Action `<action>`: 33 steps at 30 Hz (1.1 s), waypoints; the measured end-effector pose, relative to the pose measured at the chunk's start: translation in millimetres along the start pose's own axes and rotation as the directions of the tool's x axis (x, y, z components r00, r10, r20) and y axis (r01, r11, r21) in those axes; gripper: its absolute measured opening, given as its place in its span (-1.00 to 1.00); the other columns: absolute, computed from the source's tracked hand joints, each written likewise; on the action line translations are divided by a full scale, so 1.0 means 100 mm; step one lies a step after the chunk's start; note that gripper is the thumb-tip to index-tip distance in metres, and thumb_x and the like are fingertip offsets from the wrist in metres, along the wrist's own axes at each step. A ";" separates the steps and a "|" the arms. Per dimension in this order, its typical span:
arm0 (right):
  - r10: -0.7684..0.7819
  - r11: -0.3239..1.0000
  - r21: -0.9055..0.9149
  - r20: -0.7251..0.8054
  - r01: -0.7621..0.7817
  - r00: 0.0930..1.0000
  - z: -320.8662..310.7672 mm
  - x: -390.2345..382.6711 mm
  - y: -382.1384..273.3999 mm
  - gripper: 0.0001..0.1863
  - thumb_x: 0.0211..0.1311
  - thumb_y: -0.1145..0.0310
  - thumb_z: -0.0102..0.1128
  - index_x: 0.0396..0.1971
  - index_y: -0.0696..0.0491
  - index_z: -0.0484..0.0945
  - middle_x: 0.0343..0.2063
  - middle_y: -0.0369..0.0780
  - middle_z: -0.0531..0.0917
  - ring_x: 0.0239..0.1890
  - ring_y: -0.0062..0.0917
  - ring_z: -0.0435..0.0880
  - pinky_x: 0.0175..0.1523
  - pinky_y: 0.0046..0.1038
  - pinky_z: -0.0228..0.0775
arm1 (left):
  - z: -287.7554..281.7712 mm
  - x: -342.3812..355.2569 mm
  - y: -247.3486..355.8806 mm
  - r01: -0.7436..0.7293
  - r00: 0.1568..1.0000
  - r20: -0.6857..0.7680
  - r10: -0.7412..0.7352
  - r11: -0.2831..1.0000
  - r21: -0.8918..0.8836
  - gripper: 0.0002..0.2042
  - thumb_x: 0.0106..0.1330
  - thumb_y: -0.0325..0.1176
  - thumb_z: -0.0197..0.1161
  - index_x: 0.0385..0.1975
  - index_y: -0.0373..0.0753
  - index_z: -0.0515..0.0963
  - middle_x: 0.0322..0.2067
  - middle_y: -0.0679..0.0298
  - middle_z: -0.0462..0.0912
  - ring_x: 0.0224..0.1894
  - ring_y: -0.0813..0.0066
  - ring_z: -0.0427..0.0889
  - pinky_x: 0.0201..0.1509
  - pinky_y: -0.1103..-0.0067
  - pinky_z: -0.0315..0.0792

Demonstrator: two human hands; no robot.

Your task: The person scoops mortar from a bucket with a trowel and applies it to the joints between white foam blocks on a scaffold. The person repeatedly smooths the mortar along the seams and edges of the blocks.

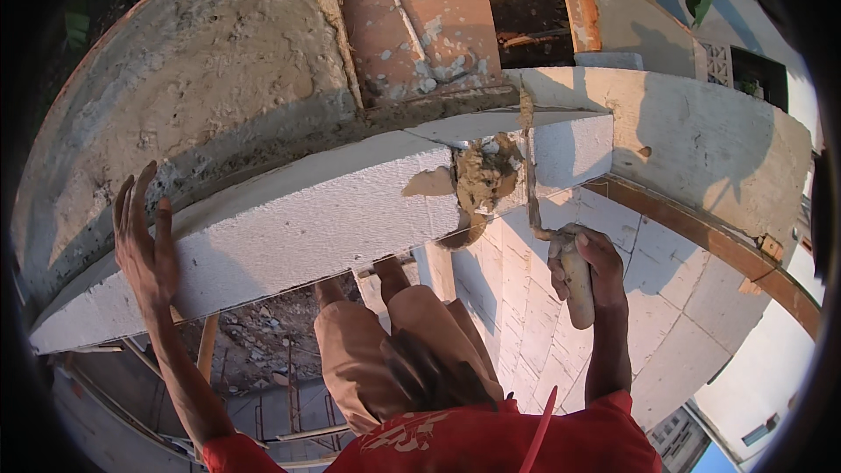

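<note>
My right hand (pixel 604 267) is wrapped round the handle of a mortar-caked trowel (pixel 576 291). Its blade points away from me and appears edge-on, beside a lump of wet mortar (pixel 486 175). That mortar fills the joint between a long white lightweight block (pixel 333 210) and a shorter white block (pixel 574 147) to the right. Some of it is smeared on the long block's near face and hangs below the joint. At the long block's left part, my left hand (pixel 147 241) is open with fingers stretched out; whether it presses on the block I cannot tell.
Behind the blocks lies a rough concrete slab (pixel 236 44), beside a mortar-spattered board (pixel 420 9). A block wall (pixel 648 271) drops away at the lower right, with a wooden beam (pixel 701 219) along it. Rubble (pixel 272 333) lies far below. A thin string runs along the blocks' near edge.
</note>
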State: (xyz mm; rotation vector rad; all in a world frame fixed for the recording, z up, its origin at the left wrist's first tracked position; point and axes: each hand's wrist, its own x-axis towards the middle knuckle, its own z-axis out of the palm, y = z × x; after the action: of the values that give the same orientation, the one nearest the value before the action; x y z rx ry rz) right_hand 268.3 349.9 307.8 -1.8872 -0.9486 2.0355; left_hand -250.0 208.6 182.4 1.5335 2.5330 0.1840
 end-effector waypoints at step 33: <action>-0.244 0.390 -0.910 0.045 0.140 0.969 0.09 -0.22 0.04 -0.74 0.42 0.28 0.10 -0.15 0.17 0.61 -0.57 -0.25 0.57 -0.58 -0.61 0.53 -0.40 -0.48 0.39 | 0.00 0.01 0.01 0.028 0.999 0.023 -0.027 0.999 -0.046 -0.49 0.51 0.08 0.00 0.30 -0.05 0.50 0.30 0.17 0.51 0.46 0.06 0.28 0.51 0.15 0.15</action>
State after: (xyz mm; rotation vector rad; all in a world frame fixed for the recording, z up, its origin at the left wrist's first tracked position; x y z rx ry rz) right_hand 264.2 331.8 323.2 -2.0576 -2.4953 1.2606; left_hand -249.3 210.0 182.2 1.4744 2.5133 0.2192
